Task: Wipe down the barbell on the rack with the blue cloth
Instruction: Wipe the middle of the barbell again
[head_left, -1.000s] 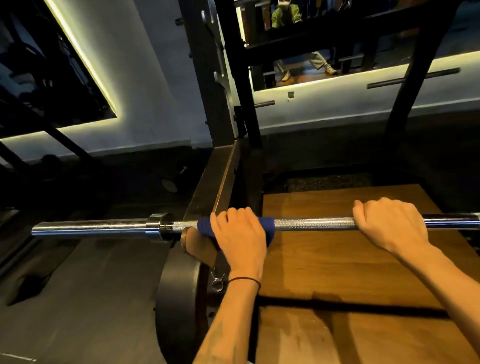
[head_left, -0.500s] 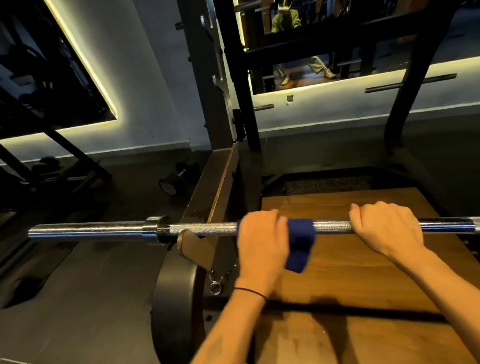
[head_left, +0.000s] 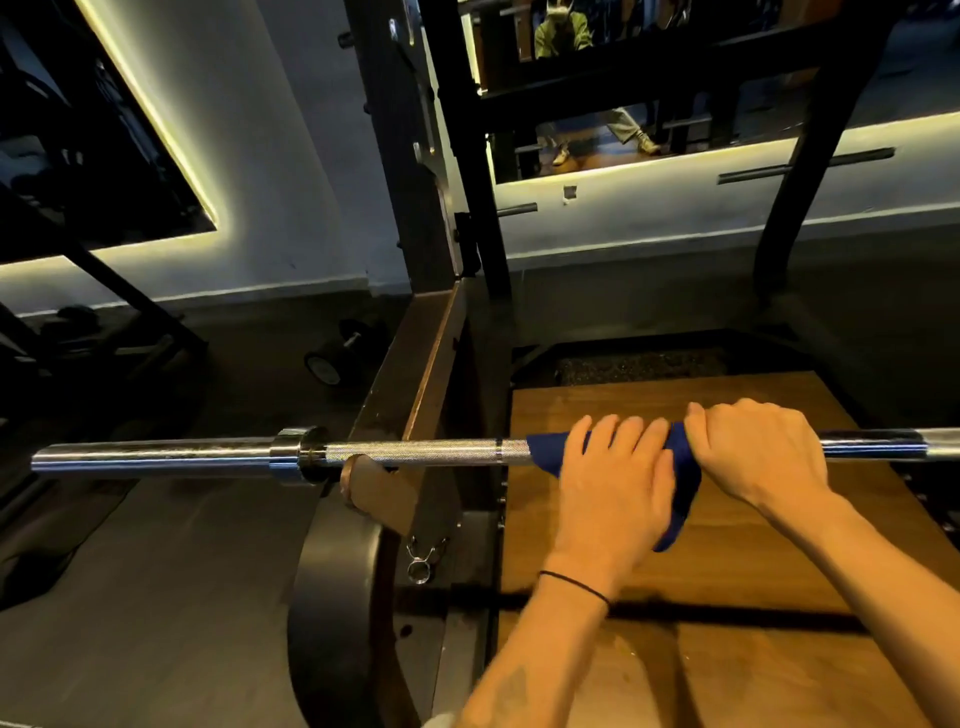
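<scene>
- The left hand (head_left: 613, 483) wraps its fingers (head_left: 623, 434) over the dark blue cloth (head_left: 683, 483), pressing it round the knurled steel barbell (head_left: 415, 451); a loose end of the cloth hangs below the bar.
- The right hand (head_left: 758, 452) grips the bare bar, touching the cloth's right edge.
- Under both hands lies a brown wooden platform (head_left: 753, 571).
- The barbell lies level on a brown hook (head_left: 374, 493) of the black steel rack (head_left: 415, 208), its smooth sleeve pointing left.
- A black dumbbell (head_left: 337, 353) lies on the floor further off.
</scene>
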